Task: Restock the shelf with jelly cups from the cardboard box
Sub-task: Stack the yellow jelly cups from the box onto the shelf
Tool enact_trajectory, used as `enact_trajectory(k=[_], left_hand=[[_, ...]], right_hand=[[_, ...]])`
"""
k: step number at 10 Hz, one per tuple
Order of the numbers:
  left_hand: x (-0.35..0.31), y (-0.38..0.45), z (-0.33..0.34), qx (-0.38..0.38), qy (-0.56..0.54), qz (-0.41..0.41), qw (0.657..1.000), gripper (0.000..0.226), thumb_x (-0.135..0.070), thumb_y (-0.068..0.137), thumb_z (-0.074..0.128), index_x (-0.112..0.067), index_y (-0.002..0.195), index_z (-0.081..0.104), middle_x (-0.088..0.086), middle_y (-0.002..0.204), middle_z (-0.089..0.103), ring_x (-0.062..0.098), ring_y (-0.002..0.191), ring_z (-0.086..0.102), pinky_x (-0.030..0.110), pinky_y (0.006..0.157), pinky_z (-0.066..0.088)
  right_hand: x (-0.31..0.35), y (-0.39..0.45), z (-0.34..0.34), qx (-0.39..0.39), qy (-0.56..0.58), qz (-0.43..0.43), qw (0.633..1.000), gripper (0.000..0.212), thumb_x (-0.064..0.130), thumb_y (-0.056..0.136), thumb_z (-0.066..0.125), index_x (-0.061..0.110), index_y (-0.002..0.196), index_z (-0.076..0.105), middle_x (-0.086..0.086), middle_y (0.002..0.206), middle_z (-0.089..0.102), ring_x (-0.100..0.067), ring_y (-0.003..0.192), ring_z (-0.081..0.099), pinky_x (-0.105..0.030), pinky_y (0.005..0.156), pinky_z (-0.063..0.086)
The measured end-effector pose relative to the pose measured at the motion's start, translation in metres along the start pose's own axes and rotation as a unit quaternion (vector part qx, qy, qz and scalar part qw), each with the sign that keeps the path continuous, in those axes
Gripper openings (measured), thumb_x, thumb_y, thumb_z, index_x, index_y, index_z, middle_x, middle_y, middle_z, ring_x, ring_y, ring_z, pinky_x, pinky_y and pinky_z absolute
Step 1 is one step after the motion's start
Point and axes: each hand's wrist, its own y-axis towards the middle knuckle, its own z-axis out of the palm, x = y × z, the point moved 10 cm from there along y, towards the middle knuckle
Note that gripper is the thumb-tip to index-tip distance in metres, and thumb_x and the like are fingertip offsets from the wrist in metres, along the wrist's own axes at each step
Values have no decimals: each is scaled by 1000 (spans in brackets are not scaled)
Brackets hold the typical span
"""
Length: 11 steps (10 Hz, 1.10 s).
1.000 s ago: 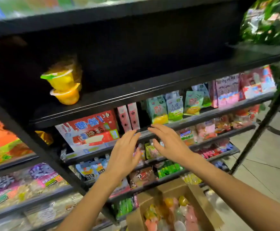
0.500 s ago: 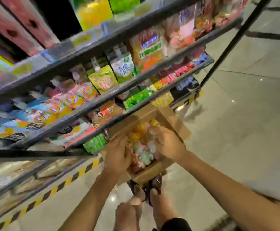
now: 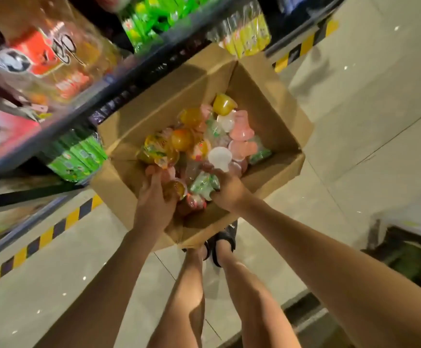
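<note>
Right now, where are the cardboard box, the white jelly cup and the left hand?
cardboard box [image 3: 267,106]: head view, inner right wall.
white jelly cup [image 3: 219,158]: head view, its upturned base.
left hand [image 3: 154,202]: head view, back of hand.

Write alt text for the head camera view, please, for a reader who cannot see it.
Both hands, left hand and right hand, reach into an open cardboard box of mixed jelly cups on the floor beside stocked shelves.

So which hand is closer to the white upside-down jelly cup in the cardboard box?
Right. The right hand is just below the white upside-down jelly cup, fingertips apparently touching it; the left hand is farther away across the pile.
</note>
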Motion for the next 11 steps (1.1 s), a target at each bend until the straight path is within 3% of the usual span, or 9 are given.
enact_trajectory(k=[1, 2, 3, 4, 6, 7, 9, 10, 11], left_hand=[[11, 34, 20, -15, -29, 3, 999, 74, -29, 89, 68, -29, 148, 24, 11, 141, 39, 34, 125, 46, 41, 96, 44], [16, 77, 24, -27, -38, -17, 999, 79, -33, 89, 68, -34, 150, 18, 14, 141, 35, 36, 126, 43, 43, 98, 43], [28, 109, 26, -51, -6, -5, 999, 80, -42, 88, 66, -38, 150, 15, 16, 141, 35, 37, 125, 43, 46, 98, 42], [43, 138, 30, -45, 12, -23, 999, 79, -34, 89, 66, -37, 151, 17, 18, 145, 32, 37, 129, 40, 45, 105, 37], [49, 163, 46, -32, 16, 10, 999, 68, -28, 88, 68, -32, 145, 33, 13, 142, 36, 34, 124, 45, 48, 99, 43], [49, 169, 46, -42, 37, 14, 998, 62, -26, 86, 70, -29, 139, 39, 12, 135, 41, 35, 116, 52, 46, 91, 46], [57, 169, 42, -50, 59, 16, 997, 54, -34, 85, 70, -27, 132, 46, 12, 129, 52, 34, 115, 52, 46, 89, 46], [61, 157, 43, -29, 29, -9, 999, 49, -39, 85, 69, -27, 128, 49, 10, 128, 54, 33, 116, 52, 46, 90, 47], [56, 133, 45, -12, 13, -17, 1000, 51, -37, 86, 68, -26, 133, 50, 9, 132, 51, 32, 119, 51, 43, 93, 44]], right_hand=[[12, 36, 30, 9, -47, -45, 998, 63, 11, 85, 63, 13, 145, 41, -12, 142, 46, -30, 130, 46, -37, 106, 39], [31, 66, 20, -105, -162, -88, 977, 41, 7, 93, 49, -2, 133, 49, -23, 128, 53, -36, 117, 54, -33, 99, 39], [41, 102, 6, -140, -184, -121, 965, 54, 5, 85, 58, -2, 137, 46, -25, 142, 41, -39, 126, 47, -38, 103, 39], [42, 140, -2, -156, -197, -116, 961, 74, 1, 80, 68, 5, 147, 37, -21, 153, 31, -40, 134, 40, -47, 107, 43], [40, 169, 12, -139, -266, -130, 945, 72, 0, 68, 75, -1, 135, 48, -20, 133, 50, -41, 119, 52, -50, 96, 49], [33, 174, 16, -123, -286, -157, 937, 95, 12, 59, 86, 1, 141, 41, -19, 141, 44, -40, 120, 52, -48, 95, 51], [37, 165, 5, -129, -278, -198, 931, 64, 16, 83, 67, 3, 140, 40, -21, 135, 46, -42, 112, 56, -49, 88, 48], [30, 162, 1, -79, -253, -165, 950, 73, 26, 85, 70, 21, 148, 33, -13, 147, 34, -39, 121, 49, -43, 96, 45], [19, 151, -9, -54, -184, -128, 973, 80, 28, 73, 83, 33, 141, 42, -4, 149, 34, -35, 126, 48, -40, 102, 47]])
